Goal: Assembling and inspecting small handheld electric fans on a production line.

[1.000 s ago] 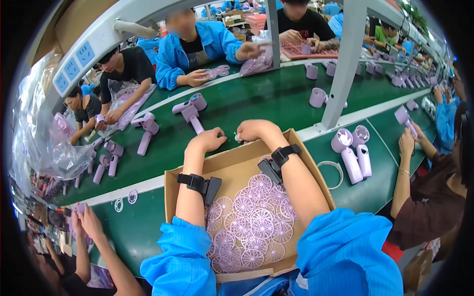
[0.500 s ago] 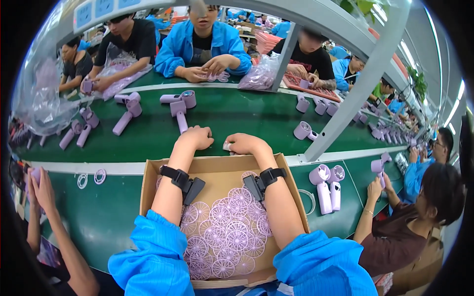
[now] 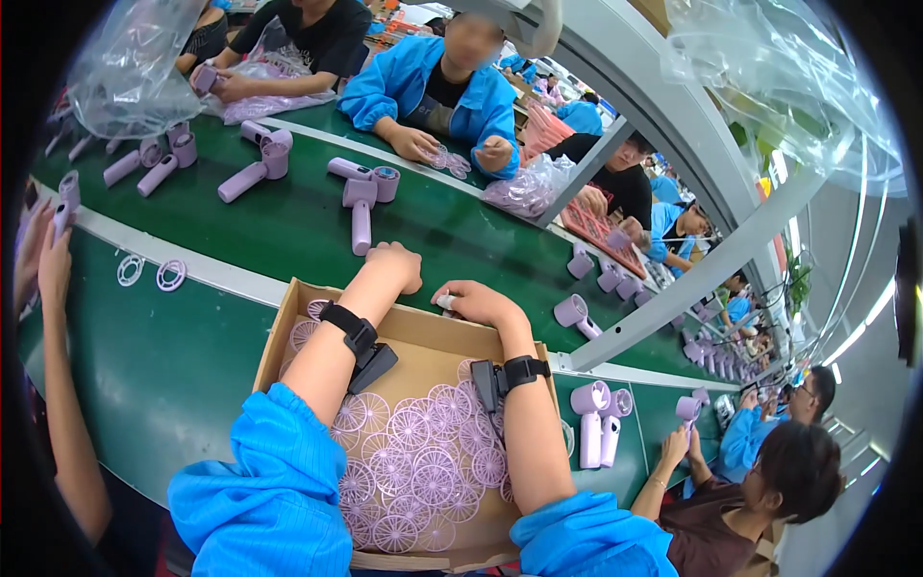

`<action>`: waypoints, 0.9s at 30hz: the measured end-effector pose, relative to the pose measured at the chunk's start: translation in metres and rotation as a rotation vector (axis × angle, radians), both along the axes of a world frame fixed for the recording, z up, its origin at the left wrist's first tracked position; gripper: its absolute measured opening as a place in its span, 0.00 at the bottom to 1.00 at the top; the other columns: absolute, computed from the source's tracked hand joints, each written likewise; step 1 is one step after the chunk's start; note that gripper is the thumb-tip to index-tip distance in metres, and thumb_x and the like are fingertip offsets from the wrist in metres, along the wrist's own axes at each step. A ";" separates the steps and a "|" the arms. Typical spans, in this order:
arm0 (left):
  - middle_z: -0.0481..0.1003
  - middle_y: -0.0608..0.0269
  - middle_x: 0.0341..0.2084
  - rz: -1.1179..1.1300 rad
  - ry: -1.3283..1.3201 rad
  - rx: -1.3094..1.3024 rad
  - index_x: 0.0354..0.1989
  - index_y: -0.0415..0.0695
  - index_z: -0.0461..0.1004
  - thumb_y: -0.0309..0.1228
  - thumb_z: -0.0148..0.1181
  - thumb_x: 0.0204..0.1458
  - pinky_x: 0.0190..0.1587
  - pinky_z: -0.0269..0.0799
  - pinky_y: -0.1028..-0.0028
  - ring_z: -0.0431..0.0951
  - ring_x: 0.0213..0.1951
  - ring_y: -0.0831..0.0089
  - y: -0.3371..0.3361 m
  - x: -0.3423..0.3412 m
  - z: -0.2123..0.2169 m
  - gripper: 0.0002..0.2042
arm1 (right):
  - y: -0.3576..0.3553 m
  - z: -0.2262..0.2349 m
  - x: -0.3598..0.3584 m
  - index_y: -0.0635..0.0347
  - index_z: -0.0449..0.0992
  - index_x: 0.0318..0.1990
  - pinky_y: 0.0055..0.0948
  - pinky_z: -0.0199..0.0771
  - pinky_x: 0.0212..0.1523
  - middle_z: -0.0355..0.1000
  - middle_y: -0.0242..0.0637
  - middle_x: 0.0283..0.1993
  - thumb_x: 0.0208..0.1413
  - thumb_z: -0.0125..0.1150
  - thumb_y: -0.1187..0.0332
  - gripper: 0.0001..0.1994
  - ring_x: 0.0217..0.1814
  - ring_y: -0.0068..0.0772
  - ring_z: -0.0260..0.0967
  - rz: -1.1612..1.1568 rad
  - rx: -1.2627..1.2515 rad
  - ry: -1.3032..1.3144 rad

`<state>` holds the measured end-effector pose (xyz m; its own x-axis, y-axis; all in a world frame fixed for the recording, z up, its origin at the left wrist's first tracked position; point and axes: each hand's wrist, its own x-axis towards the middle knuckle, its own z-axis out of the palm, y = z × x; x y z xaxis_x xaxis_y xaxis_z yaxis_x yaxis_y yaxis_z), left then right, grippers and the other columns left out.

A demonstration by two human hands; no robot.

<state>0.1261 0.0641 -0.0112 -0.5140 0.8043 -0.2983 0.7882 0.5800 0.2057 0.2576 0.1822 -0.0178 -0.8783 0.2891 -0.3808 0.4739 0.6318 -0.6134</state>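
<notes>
My left hand [image 3: 396,266] rests on the green belt beyond the box, its fingers curled under. Whatever they hold, if anything, is hidden. Just beyond it lies the handle of a light purple handheld fan [image 3: 361,223]. My right hand [image 3: 479,302] lies over the far rim of the box, fingers loosely bent and a little apart. A small white piece [image 3: 445,301] shows at its fingertips, perhaps a finger wrap. Between my forearms stands an open cardboard box [image 3: 437,332], holding many round purple fan grilles [image 3: 433,478] in a loose pile.
More purple fans [image 3: 252,173] stand or lie along the green belt [image 3: 288,221]. Two rings [image 3: 171,275] lie left of the box; two fans [image 3: 601,423] stand to its right. A grey metal post [image 3: 692,274] slants across the right. Co-workers sit opposite and on both sides.
My view has tilted and turned, so the belt now slopes down to the right. Both hands stay near the box's far rim. The person opposite has drawn their hands apart.
</notes>
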 end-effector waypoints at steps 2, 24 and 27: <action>0.63 0.51 0.58 0.017 -0.002 0.007 0.56 0.47 0.69 0.34 0.52 0.50 0.56 0.65 0.58 0.63 0.59 0.54 -0.001 -0.002 0.000 0.22 | 0.002 0.005 -0.002 0.54 0.75 0.46 0.25 0.71 0.36 0.74 0.33 0.31 0.56 0.49 0.66 0.12 0.32 0.24 0.71 0.007 -0.034 -0.032; 0.66 0.47 0.54 0.066 0.029 -0.042 0.56 0.45 0.67 0.34 0.53 0.50 0.56 0.66 0.61 0.66 0.56 0.53 0.006 -0.005 0.004 0.22 | 0.183 0.054 0.133 0.48 0.49 0.67 0.36 0.74 0.45 0.70 0.47 0.53 0.44 0.64 0.62 0.42 0.49 0.43 0.71 -0.281 0.880 -0.412; 0.65 0.47 0.55 0.093 0.011 -0.071 0.56 0.45 0.66 0.33 0.52 0.50 0.56 0.66 0.61 0.66 0.57 0.52 -0.001 -0.010 0.000 0.22 | 0.160 0.052 0.122 0.49 0.51 0.67 0.36 0.72 0.48 0.70 0.47 0.52 0.42 0.65 0.66 0.41 0.50 0.44 0.71 -0.364 0.576 -0.295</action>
<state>0.1164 0.0634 -0.0114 -0.5892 0.7298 -0.3468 0.7321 0.6638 0.1530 0.3791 0.3424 0.0339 -0.5736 0.7676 -0.2861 0.8084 0.5867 -0.0469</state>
